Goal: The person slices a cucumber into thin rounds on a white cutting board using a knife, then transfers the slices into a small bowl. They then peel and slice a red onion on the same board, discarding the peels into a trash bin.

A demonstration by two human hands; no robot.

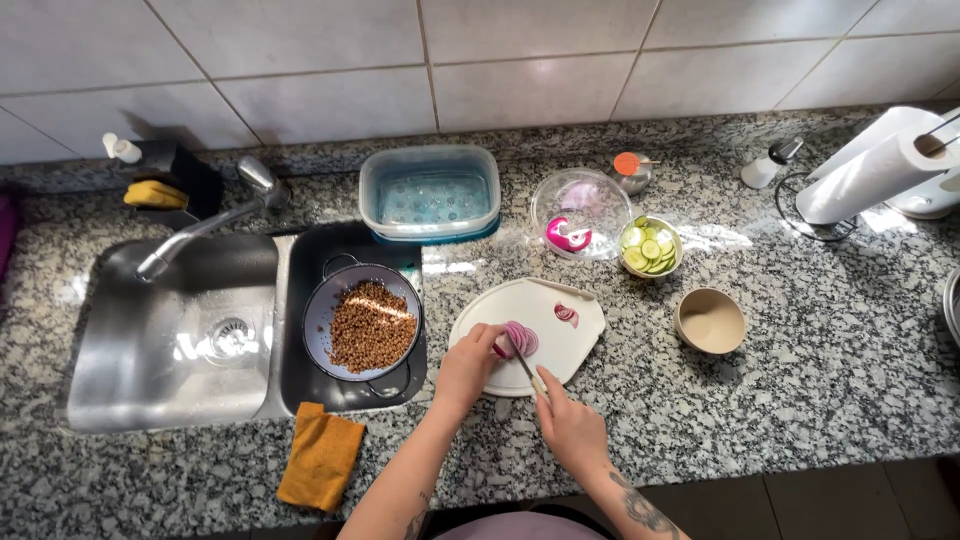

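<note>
The left hand (468, 362) lay on the white cutting board (580, 345), and its fingers were curled together on a red onion (520, 338) to hold it in place. The onion sat near the middle of the board and was partly cut into thin round slices. The right hand (570, 425) was just below the board, with its fingers closed tight around the handle of a knife (527, 368). The knife blade pointed up at the onion and touched its cut side. A small piece of onion (566, 313) lay alone on the board, up and to the right of the big one. Behind the board stood a clear bowl (581, 212) with more red onion in it. Just beside that was a small bowl of cucumber slices (650, 246). A tan bowl (710, 321) stood to the right of the board. To the left of the board, a blue colander (364, 319) full of small brown grains sat on a dark tray. Next to that was the steel sink (180, 335) with its tap (205, 225). An orange cloth (320, 455) lay at the front edge of the speckled stone counter (800, 400). A clear plastic box (430, 192) stood by the tiled wall, and a roll of paper towels (880, 165) stood far to the right.
</note>
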